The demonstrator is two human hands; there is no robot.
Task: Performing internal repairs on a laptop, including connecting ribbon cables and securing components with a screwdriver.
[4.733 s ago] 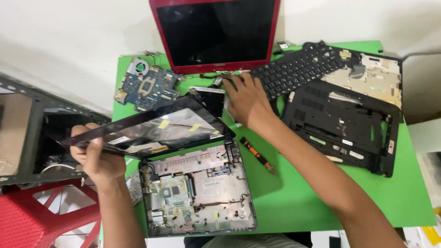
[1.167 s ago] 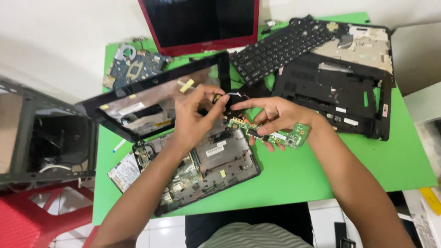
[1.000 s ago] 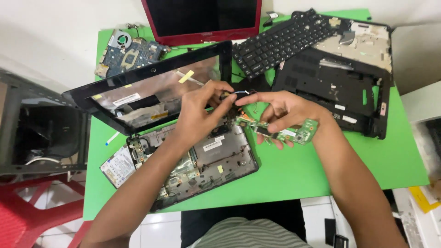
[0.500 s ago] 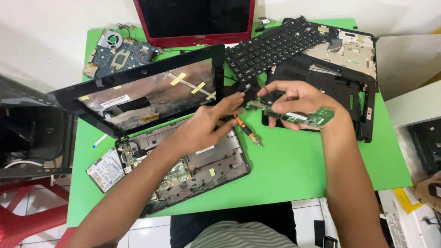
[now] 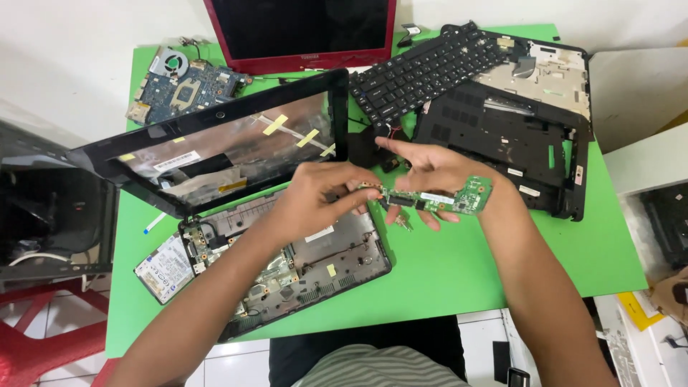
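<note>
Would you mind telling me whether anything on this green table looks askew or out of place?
Yes: the black keyboard lies tilted, propped across the black base shell. A screenless bezel leans over the open chassis.

A green counter (image 5: 459, 279) holds many laptop parts. A black keyboard (image 5: 423, 72) lies at the back beside a red screen lid (image 5: 301, 32). A blue board with a fan (image 5: 183, 86) sits at the far left corner. A black bottom shell (image 5: 502, 143) lies on the right.
</note>
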